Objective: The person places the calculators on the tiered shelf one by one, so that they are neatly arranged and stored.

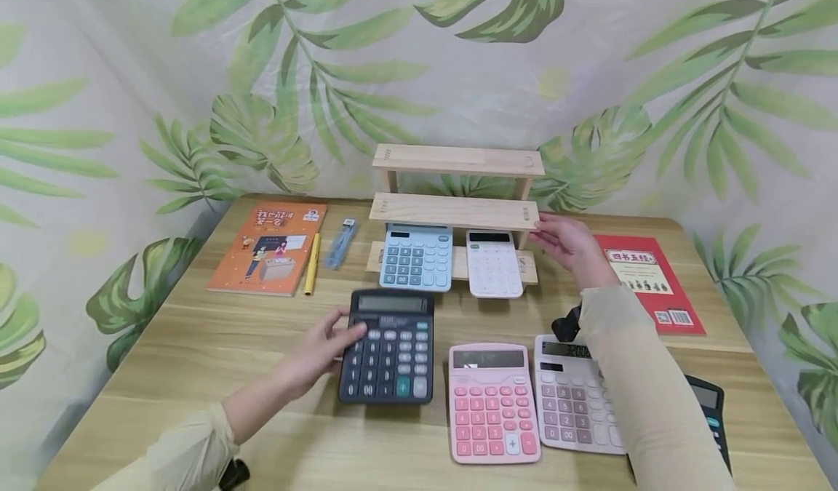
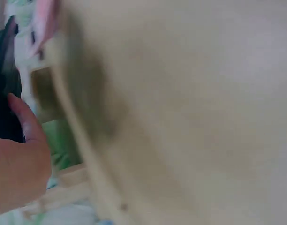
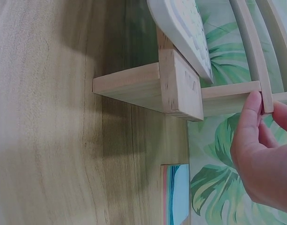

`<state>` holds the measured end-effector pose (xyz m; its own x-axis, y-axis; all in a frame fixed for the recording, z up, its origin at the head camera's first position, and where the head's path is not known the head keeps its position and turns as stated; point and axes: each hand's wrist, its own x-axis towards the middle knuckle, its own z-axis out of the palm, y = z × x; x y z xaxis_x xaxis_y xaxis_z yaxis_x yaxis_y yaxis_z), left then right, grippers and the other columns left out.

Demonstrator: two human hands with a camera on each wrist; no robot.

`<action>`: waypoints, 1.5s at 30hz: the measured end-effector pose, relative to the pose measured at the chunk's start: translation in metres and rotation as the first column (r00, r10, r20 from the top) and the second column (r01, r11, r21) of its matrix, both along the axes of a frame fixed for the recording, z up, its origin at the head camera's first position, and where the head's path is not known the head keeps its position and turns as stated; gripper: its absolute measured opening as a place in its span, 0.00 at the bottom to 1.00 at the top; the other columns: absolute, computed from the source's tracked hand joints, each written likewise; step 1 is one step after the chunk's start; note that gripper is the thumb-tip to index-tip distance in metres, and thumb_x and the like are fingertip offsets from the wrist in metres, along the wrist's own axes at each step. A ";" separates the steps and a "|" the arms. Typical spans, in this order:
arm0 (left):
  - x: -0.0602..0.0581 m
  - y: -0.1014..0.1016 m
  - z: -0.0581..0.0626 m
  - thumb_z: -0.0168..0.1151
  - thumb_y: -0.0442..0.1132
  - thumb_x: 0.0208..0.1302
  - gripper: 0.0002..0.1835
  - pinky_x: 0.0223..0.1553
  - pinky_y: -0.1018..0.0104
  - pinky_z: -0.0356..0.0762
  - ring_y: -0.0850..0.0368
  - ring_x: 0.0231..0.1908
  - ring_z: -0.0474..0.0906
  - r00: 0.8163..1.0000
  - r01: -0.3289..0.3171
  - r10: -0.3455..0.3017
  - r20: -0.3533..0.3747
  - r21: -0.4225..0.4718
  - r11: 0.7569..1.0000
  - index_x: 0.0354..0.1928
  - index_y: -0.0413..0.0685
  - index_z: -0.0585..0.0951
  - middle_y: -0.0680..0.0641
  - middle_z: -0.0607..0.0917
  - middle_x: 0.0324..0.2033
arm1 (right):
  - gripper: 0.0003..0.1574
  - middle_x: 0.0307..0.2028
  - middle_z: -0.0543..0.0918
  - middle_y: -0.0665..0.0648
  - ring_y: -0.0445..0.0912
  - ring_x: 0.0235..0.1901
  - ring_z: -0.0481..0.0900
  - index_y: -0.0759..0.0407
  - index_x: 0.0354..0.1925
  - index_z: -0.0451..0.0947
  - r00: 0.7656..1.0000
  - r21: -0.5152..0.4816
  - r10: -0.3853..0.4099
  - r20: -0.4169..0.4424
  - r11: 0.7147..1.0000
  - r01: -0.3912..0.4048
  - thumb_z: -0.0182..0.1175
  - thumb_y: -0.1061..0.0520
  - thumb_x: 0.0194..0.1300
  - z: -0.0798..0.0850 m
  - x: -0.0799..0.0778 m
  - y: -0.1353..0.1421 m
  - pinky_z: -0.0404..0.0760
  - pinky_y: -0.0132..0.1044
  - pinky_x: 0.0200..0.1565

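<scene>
My left hand [image 1: 322, 349] grips a black calculator [image 1: 386, 349] by its left edge, thumb on its face; the left wrist view shows the thumb [image 2: 28, 115] against the dark body. My right hand [image 1: 566, 242] pinches the right end of the middle board [image 1: 455, 210] of a tiered wooden shelf. In the right wrist view its fingertips [image 3: 253, 101] are at that board's end. A blue calculator [image 1: 415, 258] and a white calculator [image 1: 494, 264] lean side by side on the lowest board [image 3: 181, 86].
In front lie a pink calculator [image 1: 494, 404], a pale purple-keyed calculator [image 1: 576, 396] and a dark calculator [image 1: 710, 411], partly under the right sleeve. To the left are an orange book [image 1: 268, 249], a yellow pen [image 1: 312, 264] and a blue packet [image 1: 340, 244]; a red book [image 1: 655, 284] lies right.
</scene>
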<state>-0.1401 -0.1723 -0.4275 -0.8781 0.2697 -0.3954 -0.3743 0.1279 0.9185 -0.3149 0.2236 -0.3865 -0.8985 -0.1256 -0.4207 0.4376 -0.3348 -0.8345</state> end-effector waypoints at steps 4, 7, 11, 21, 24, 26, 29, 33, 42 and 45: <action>-0.032 0.013 0.033 0.49 0.54 0.67 0.32 0.34 0.68 0.84 0.63 0.30 0.82 0.994 -0.096 0.089 0.069 0.102 0.990 0.69 0.54 0.53 0.57 0.83 0.33 | 0.36 0.27 0.85 0.50 0.39 0.32 0.82 0.63 0.69 0.51 1.000 -0.019 -0.005 -0.005 1.000 0.005 0.47 0.70 0.65 0.001 0.001 0.002 0.76 0.30 0.56; -0.065 0.025 0.058 0.47 0.52 0.69 0.33 0.34 0.71 0.83 0.65 0.31 0.81 0.990 -0.123 0.113 0.087 0.124 0.985 0.71 0.54 0.51 0.57 0.81 0.34 | 0.36 0.27 0.85 0.50 0.39 0.32 0.82 0.63 0.69 0.51 1.000 -0.026 -0.010 -0.006 1.000 0.010 0.47 0.70 0.65 0.001 0.001 0.004 0.78 0.30 0.54; -0.110 0.041 0.076 0.43 0.51 0.71 0.30 0.33 0.70 0.84 0.65 0.30 0.82 0.986 -0.137 0.120 0.117 0.146 0.980 0.71 0.57 0.51 0.57 0.83 0.32 | 0.36 0.28 0.85 0.49 0.39 0.33 0.82 0.63 0.69 0.52 1.000 -0.014 -0.005 -0.006 1.000 0.005 0.48 0.69 0.65 0.001 0.003 0.005 0.76 0.31 0.57; -0.176 0.064 0.074 0.40 0.54 0.71 0.25 0.26 0.71 0.81 0.64 0.25 0.79 0.959 -0.263 0.265 0.099 -0.026 0.964 0.69 0.69 0.56 0.46 0.77 0.54 | 0.35 0.29 0.85 0.49 0.40 0.33 0.83 0.63 0.68 0.54 1.000 0.004 -0.008 -0.019 1.000 0.008 0.49 0.69 0.65 -0.001 -0.001 0.001 0.79 0.30 0.53; -0.184 0.067 0.073 0.42 0.55 0.70 0.26 0.25 0.71 0.80 0.64 0.24 0.78 0.952 -0.294 0.298 0.073 -0.066 0.954 0.69 0.69 0.56 0.48 0.78 0.48 | 0.35 0.28 0.85 0.49 0.40 0.32 0.82 0.63 0.69 0.53 1.000 0.004 -0.012 -0.012 1.000 0.012 0.49 0.69 0.65 -0.002 -0.002 0.002 0.81 0.29 0.49; -0.185 0.068 0.074 0.47 0.52 0.69 0.28 0.27 0.71 0.80 0.63 0.27 0.78 0.950 -0.299 0.304 0.070 -0.073 0.952 0.69 0.66 0.57 0.48 0.79 0.49 | 0.35 0.28 0.85 0.50 0.40 0.32 0.83 0.63 0.69 0.53 1.000 -0.001 -0.012 -0.007 1.000 0.012 0.49 0.69 0.65 -0.002 -0.002 0.002 0.79 0.30 0.53; -0.182 0.071 0.077 0.55 0.44 0.65 0.31 0.38 0.68 0.82 0.59 0.36 0.79 0.960 -0.271 0.276 0.055 -0.086 0.959 0.69 0.60 0.58 0.46 0.77 0.55 | 0.36 0.29 0.85 0.50 0.40 0.33 0.82 0.63 0.69 0.53 1.000 0.001 -0.007 -0.001 1.000 0.007 0.49 0.69 0.65 -0.001 -0.002 0.002 0.72 0.33 0.60; -0.170 0.078 0.077 0.59 0.33 0.59 0.36 0.54 0.61 0.78 0.50 0.52 0.76 0.965 -0.263 0.263 -0.011 -0.084 0.961 0.68 0.50 0.57 0.42 0.73 0.60 | 0.36 0.29 0.85 0.50 0.40 0.33 0.82 0.62 0.69 0.53 1.000 0.003 -0.014 -0.005 1.000 0.014 0.49 0.69 0.65 0.000 -0.001 0.003 0.72 0.33 0.60; -0.159 0.097 0.065 0.62 0.38 0.58 0.31 0.63 0.57 0.68 0.46 0.60 0.65 0.888 -0.440 0.362 -0.283 -0.300 0.846 0.63 0.46 0.63 0.40 0.68 0.59 | 0.35 0.28 0.85 0.50 0.40 0.32 0.83 0.64 0.69 0.53 1.000 -0.009 -0.017 -0.009 1.000 0.017 0.49 0.69 0.65 0.000 0.000 0.001 0.80 0.30 0.51; -0.159 0.102 0.061 0.63 0.42 0.57 0.32 0.64 0.56 0.65 0.45 0.60 0.59 0.869 -0.482 0.361 -0.338 -0.411 0.774 0.64 0.49 0.64 0.38 0.62 0.60 | 0.35 0.28 0.85 0.50 0.40 0.32 0.83 0.63 0.69 0.53 1.000 -0.006 -0.022 -0.004 1.000 0.021 0.48 0.69 0.65 0.001 0.001 0.001 0.77 0.30 0.55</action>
<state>-0.2993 -0.0699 -0.3666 -0.9377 -0.3143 -0.1484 -0.2828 0.4418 0.8514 -0.3142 0.2245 -0.3857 -0.9028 -0.1088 -0.4162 0.4267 -0.3493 -0.8342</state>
